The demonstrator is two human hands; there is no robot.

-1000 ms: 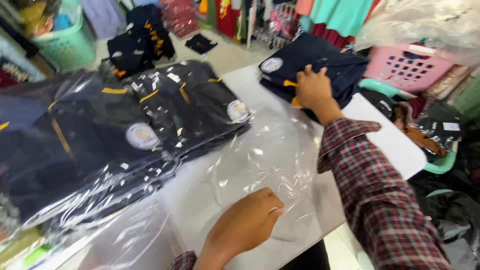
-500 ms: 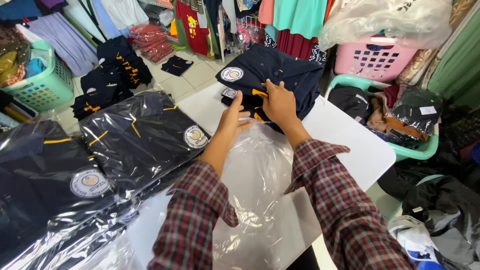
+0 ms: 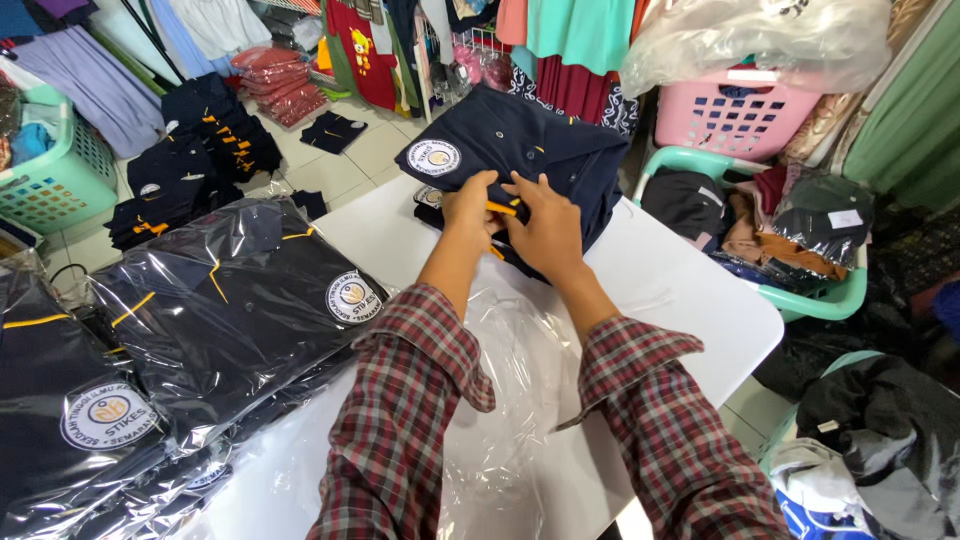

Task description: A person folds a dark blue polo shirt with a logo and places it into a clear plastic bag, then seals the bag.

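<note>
On table (image 3: 690,300) — both hands (image 3: 520,215), soft navy shirt (image 3: 530,150)

Three laundry baskets (image 3: 735,115), two hands (image 3: 545,225)

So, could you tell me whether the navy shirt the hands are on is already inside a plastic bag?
No, the navy shirt lies bare under both hands, while the empty clear bag is spread on the table nearer the person.

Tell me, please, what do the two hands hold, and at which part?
Both hands, left hand and right hand, grip the top folded navy shirt of the stack at its near edge, by the yellow trim.
</note>
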